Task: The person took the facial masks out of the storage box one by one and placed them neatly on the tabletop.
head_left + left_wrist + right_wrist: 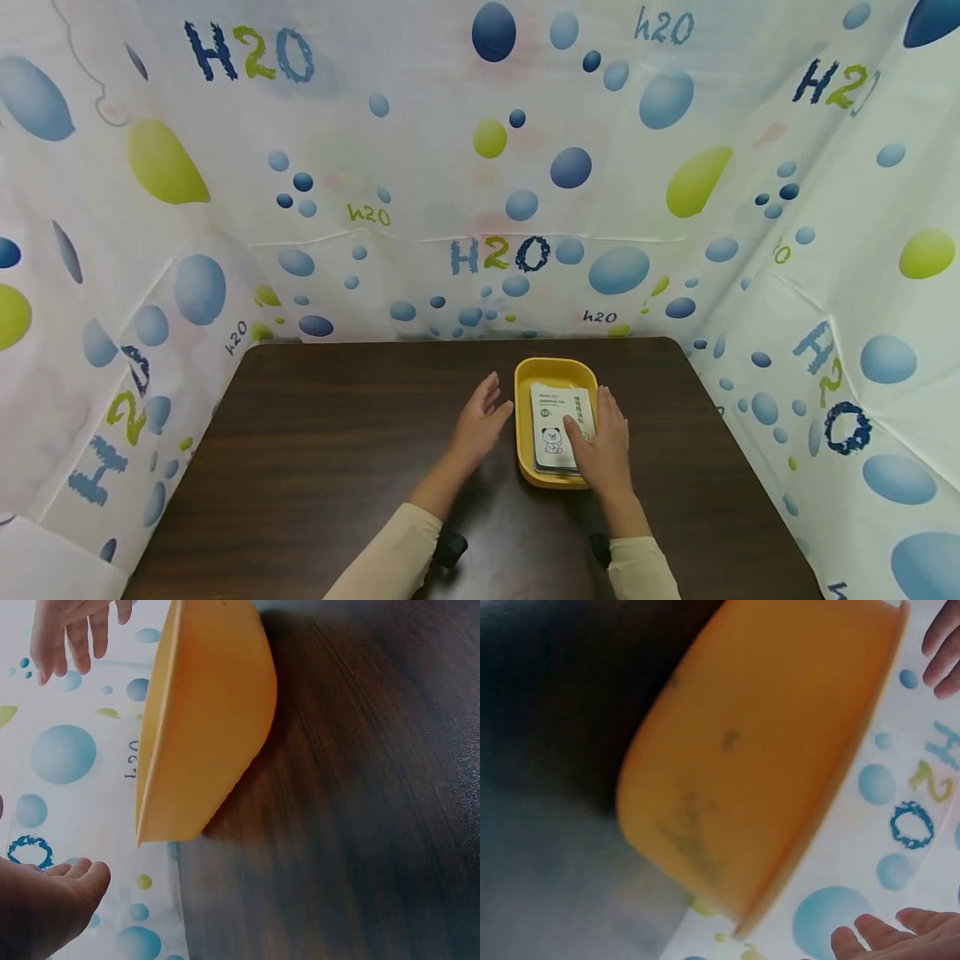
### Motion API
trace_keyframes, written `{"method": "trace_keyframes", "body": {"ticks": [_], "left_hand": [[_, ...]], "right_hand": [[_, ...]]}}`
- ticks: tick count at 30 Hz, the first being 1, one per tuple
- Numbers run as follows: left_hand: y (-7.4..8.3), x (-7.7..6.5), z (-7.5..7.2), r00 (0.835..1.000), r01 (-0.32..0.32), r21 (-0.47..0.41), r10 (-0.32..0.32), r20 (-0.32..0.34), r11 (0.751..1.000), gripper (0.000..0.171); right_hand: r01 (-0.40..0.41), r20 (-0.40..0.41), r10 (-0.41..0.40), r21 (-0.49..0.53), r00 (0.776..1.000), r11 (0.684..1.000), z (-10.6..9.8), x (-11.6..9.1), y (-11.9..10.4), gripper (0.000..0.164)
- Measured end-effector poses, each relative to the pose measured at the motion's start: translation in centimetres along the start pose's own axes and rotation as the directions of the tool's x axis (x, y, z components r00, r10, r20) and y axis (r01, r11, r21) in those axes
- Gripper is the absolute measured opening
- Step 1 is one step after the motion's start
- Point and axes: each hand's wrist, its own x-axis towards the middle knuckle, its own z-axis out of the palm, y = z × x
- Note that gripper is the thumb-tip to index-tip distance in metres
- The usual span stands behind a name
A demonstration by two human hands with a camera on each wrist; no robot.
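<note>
A yellow plastic tub (551, 482) stands on the dark table, longer from front to back than across. Inside lies a white printed packet (551, 417) with a small bear drawing and lettering; darker layers show under its front edge. My left hand (474, 427) is held just left of the tub, fingers extended and apart from it, holding nothing. Over the tub's right rim, my right hand (606, 450) has its fingers straight and its thumb overlapping the packet in the head view. Both wrist views show the tub's outer wall (217, 712), with the packet hidden.
The dark wood-grain table (337, 433) ends just behind the tub. White sheeting (420, 183) printed with blue and green drops hangs at the back and both sides. A white object (56, 558) sits at the lower left. Dark wrist gear (452, 550) shows under the left sleeve.
</note>
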Motion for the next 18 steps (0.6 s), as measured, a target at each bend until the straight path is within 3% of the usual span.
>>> {"method": "trace_keyframes", "body": {"ticks": [9,18], "left_hand": [[-0.2,0.1,1.2,0.998,0.05,-0.09,-0.046,0.05,0.995,0.065],[-0.7,-0.4,2.7,0.995,0.09,-0.16,-0.082,0.055,0.983,0.065]], "right_hand": [[-0.08,0.019,0.079,0.056,0.997,0.995,0.2,-0.8,0.9,0.082],[-0.135,0.034,0.132,0.089,0.991,0.987,1.0,-1.3,3.2,0.081]]}}
